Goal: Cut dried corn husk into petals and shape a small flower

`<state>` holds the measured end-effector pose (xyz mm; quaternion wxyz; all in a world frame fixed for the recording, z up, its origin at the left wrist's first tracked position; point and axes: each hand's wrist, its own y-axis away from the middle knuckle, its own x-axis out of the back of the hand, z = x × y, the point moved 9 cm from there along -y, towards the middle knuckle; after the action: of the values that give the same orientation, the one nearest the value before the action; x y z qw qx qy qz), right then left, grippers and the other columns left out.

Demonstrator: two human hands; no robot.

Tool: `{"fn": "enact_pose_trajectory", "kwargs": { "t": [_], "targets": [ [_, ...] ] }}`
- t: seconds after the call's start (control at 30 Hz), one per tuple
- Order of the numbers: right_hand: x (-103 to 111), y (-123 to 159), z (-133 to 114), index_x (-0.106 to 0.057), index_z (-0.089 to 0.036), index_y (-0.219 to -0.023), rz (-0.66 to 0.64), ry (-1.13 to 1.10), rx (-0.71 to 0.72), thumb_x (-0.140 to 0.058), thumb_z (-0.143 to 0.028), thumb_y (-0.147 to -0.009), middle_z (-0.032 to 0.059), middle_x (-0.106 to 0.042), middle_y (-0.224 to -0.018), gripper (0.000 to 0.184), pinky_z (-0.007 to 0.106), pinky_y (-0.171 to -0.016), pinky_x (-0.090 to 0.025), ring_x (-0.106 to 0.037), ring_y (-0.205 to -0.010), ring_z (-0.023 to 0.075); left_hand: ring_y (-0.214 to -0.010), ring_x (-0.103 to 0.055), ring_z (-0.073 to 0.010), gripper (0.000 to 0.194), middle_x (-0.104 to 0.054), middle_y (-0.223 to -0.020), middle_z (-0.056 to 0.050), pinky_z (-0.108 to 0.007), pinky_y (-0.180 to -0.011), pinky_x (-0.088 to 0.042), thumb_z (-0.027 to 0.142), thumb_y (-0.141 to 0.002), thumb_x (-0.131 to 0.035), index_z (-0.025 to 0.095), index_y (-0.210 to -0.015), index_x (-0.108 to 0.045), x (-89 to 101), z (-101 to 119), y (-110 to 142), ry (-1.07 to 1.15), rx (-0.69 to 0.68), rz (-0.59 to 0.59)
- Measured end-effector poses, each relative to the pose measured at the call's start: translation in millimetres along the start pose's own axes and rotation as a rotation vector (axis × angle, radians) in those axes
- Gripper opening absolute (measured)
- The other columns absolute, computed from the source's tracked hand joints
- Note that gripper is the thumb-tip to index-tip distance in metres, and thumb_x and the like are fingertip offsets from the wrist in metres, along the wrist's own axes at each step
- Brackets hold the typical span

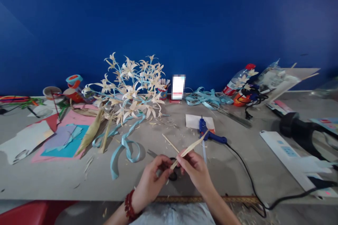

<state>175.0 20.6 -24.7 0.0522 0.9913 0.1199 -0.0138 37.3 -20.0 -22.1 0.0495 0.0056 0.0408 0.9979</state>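
Note:
Low in the head view, a pale strip of corn husk (194, 144) is held slantwise between both hands, its tapered tip pointing up and right. My left hand (151, 179), with a red bead bracelet at the wrist, pinches the lower end. Further up the strip, my right hand (196, 172) grips it between thumb and fingers. Scissors with black handles (173, 176) lie on the table under the hands, partly hidden by them. Just beyond the fingers rests a thin pale stick-like piece (170, 142). A blue glue gun (215, 137) lies past the right hand.
White husk flowers (129, 91) on blue stems stand at back left, with a light blue ribbon (125, 147) trailing forward. Dried husks (91, 130) lie over coloured paper (63, 151). The glue gun's black cord (246, 175) runs right, towards a white board (285, 158).

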Motion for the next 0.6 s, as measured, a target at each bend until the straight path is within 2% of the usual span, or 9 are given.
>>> {"fn": "enact_pose_trajectory", "kwargs": {
  "t": [0.1, 0.2, 0.3, 0.37, 0.43, 0.5, 0.6],
  "targets": [
    [-9.1, -1.7, 0.8, -0.063, -0.018, -0.087, -0.094, -0.087, -0.054, -0.069, -0.047, -0.079, -0.0001, -0.063, -0.066, 0.031, 0.022, -0.047, -0.044, -0.054, -0.049, 0.0111, -0.074, -0.057, -0.0161, 0.011, -0.064, -0.080, -0.004, -0.024, -0.068, -0.044, 0.029, -0.084, -0.067, 0.019, -0.086, -0.064, 7.8, 0.1, -0.9, 0.074, 0.017, 0.043],
    [-25.2, -0.6, -0.4, -0.065, -0.019, -0.097, -0.238, -0.172, -0.108, -0.073, -0.045, -0.076, 0.0000, -0.066, -0.069, 0.034, 0.022, -0.047, -0.046, -0.057, -0.052, 0.0120, -0.068, -0.055, -0.0135, 0.016, -0.061, -0.075, -0.002, -0.023, -0.063, -0.043, 0.030, -0.081, -0.071, 0.017, -0.085, -0.061, -3.2, -6.5, -1.9, 0.377, 0.148, -0.107],
    [-34.8, 0.2, 0.0, -0.066, -0.017, -0.084, -0.313, -0.206, -0.136, -0.075, -0.046, -0.074, -0.0001, -0.065, -0.065, 0.031, 0.022, -0.046, -0.046, -0.058, -0.051, 0.0119, -0.065, -0.056, -0.0129, 0.017, -0.061, -0.075, -0.002, -0.024, -0.063, -0.043, 0.030, -0.081, -0.071, 0.018, -0.087, -0.060, -13.3, -9.9, 0.1, 0.561, 0.252, -0.223],
    [-34.8, -1.1, 3.3, -0.064, -0.017, -0.077, -0.296, -0.190, -0.141, -0.076, -0.047, -0.073, -0.0011, -0.063, -0.061, 0.032, 0.021, -0.045, -0.045, -0.055, -0.048, 0.0103, -0.071, -0.058, -0.0154, 0.016, -0.062, -0.079, -0.004, -0.026, -0.066, -0.044, 0.032, -0.084, -0.067, 0.018, -0.088, -0.062, -9.5, -7.1, -1.3, 0.499, 0.199, -0.215],
    [-30.8, -3.3, 8.1, -0.063, -0.017, -0.075, -0.238, -0.159, -0.139, -0.076, -0.049, -0.071, -0.0023, -0.062, -0.059, 0.034, 0.020, -0.044, -0.043, -0.052, -0.045, 0.0085, -0.079, -0.059, -0.0181, 0.015, -0.064, -0.084, -0.006, -0.027, -0.072, -0.043, 0.032, -0.083, -0.067, 0.018, -0.087, -0.066, 0.2, -0.1, -4.1, 0.293, 0.062, -0.158],
    [-26.5, -5.2, 12.6, -0.062, -0.017, -0.075, -0.182, -0.134, -0.136, -0.076, -0.050, -0.071, -0.0028, -0.062, -0.058, 0.036, 0.019, -0.043, -0.041, -0.050, -0.044, 0.0077, -0.079, -0.058, -0.0179, 0.012, -0.065, -0.082, -0.005, -0.026, -0.073, -0.042, 0.029, -0.081, -0.070, 0.017, -0.082, -0.069, 8.4, 3.3, -5.7, 0.082, -0.026, -0.096],
    [-23.1, -6.9, 15.4, -0.061, -0.017, -0.078, -0.147, -0.114, -0.130, -0.073, -0.052, -0.074, -0.0027, -0.062, -0.058, 0.037, 0.019, -0.043, -0.040, -0.050, -0.044, 0.0079, -0.070, -0.055, -0.0155, 0.017, -0.064, -0.072, -0.003, -0.024, -0.066, -0.040, 0.032, -0.083, -0.068, 0.017, -0.076, -0.068, 14.5, -5.2, -8.0, 0.012, 0.021, -0.047]
  ]
}}
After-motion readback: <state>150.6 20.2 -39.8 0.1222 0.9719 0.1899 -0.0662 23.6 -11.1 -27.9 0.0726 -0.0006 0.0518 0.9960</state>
